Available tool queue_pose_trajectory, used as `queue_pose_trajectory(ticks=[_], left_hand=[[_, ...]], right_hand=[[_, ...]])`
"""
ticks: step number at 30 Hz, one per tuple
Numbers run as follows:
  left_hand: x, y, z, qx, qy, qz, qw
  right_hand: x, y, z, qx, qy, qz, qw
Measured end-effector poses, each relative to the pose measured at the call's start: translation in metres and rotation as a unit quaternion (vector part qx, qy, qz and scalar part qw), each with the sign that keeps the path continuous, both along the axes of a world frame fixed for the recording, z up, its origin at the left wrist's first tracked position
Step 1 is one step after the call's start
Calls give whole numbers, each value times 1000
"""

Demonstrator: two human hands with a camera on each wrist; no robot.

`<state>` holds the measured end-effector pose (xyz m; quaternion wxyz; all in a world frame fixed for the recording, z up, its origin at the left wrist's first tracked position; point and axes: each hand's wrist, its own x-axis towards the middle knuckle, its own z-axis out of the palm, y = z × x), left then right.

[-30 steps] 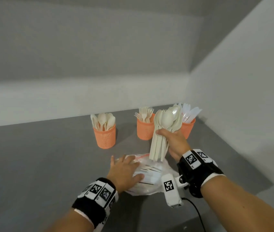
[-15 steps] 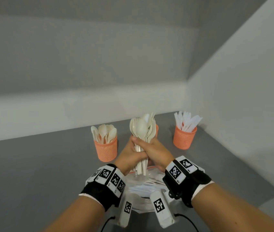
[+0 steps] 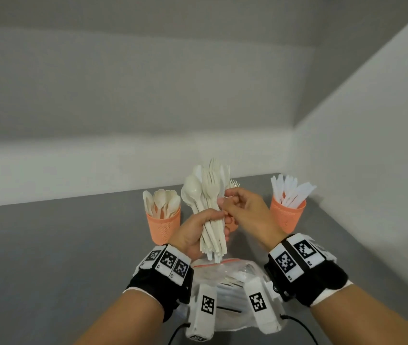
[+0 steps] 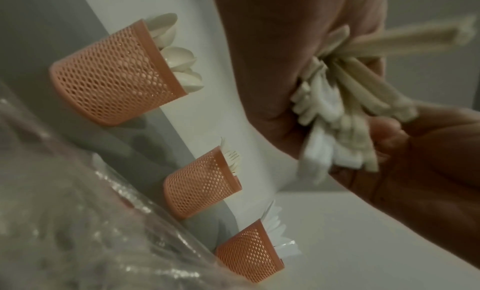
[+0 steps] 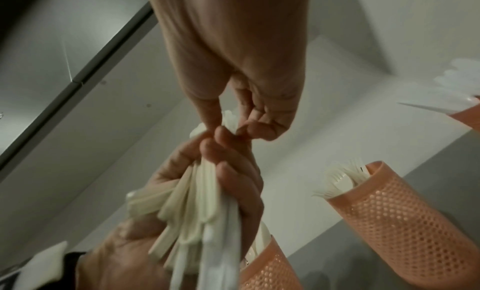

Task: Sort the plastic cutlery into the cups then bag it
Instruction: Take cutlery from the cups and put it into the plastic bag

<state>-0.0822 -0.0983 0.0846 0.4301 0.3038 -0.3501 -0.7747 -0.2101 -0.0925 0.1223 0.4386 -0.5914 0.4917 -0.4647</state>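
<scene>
My left hand (image 3: 195, 232) grips a mixed bundle of cream plastic cutlery (image 3: 210, 210) upright by the handles, just above the clear zip bag (image 3: 222, 268). My right hand (image 3: 245, 212) pinches one piece near the top of the bundle between thumb and forefinger (image 5: 228, 120). The handle ends (image 4: 337, 110) fan out below the left palm. Three orange mesh cups stand behind. The spoon cup (image 3: 164, 225) is on the left and the knife cup (image 3: 287, 215) on the right. The fork cup (image 4: 200, 183) in the middle is mostly hidden behind my hands in the head view.
The grey table (image 3: 60, 245) ends at a white wall behind the cups, and a second wall (image 3: 360, 170) closes the right side. The bag holds some white cutlery and lies between my wrists. Wrist camera cables trail at the near edge.
The bundle passed from my right hand to my left, which left the bag. The bundle came nearer and to the left. My right hand now pinches a single piece.
</scene>
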Motion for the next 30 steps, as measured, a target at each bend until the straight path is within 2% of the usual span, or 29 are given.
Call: queue_pose_trajectory(ticks=[4, 11, 15, 19, 23, 27, 30], left_hand=[[-8, -6, -4, -15, -22, 20, 999], [-23, -11, -11, -17, -59, 53, 997], [-34, -7, -15, -38, -50, 72, 995], [-45, -15, -18, -35, -38, 124, 991], [-55, -22, -21, -32, -21, 154, 987], [-65, -27, -26, -51, -28, 138, 989], [-71, -25, -24, -72, -35, 139, 987]], right_hand=[[-7, -8, -5, -14, 3, -26, 1000], [-15, -26, -23, -62, 104, -69, 990], [-23, -26, -23, -68, 150, -56, 985], [-30, -23, -19, -94, 167, -80, 978], [-42, -25, -15, -91, 132, -102, 982], [-57, -26, -6, -88, 10, -138, 986], [-59, -17, 1, -78, -19, -71, 994]])
